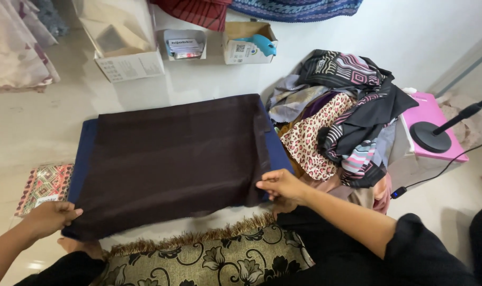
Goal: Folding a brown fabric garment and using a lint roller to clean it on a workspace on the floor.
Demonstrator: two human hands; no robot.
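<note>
Both hands are pinching the dark brown cloth (172, 159), left hand (49, 218) and right hand (280, 185) gripping its near corners; I'd be keeping that edge taut and level between them.

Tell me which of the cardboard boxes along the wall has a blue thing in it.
The rightmost box, open-topped, holds the light blue object; the other two show none.

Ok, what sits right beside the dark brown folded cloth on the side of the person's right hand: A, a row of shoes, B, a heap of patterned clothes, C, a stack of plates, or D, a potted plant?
B: a heap of patterned clothes, leopard-print and striped pieces among them, lies against the edge of the dark brown folded cloth near the right hand.
</note>
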